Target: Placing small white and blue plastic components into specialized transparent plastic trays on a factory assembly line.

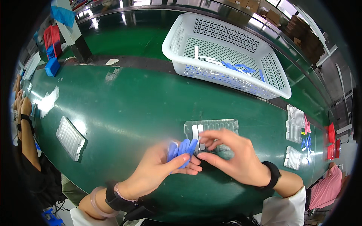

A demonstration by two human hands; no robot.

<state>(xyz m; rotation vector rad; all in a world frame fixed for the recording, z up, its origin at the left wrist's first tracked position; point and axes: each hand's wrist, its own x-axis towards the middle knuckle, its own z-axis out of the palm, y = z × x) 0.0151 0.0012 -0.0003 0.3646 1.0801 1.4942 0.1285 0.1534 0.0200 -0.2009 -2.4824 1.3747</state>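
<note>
Left hand (160,167) palm up over the green bench (124,101), grip closed on a fan of blue sticks (183,148): thumb across the lower ends, fingers beneath, tips splayed toward the tray. Fanned, it seems, so that single sticks can be picked off without disturbing the rest.

Right hand (235,156) just beside, wrist bent inward, forearm entering from the lower right with a black band at the wrist. Thumb and forefinger curled toward each other above the near edge of the clear slotted tray (212,130); other fingers loosely folded. Grip nearly together, but whether anything sits between the fingertips cannot be told.

Tray flat on the bench directly beyond both hands, touching or almost under the right fingers, with two white sticks (198,133) lying in its left slots and the remaining slots bare. Placed close, probably to keep the reach short.

White basket (177,35) further back, holding a few loose blue and white sticks. Another clear tray (70,138) well apart to the left; more trays stacked far right. Another person's arm at the left edge.
</note>
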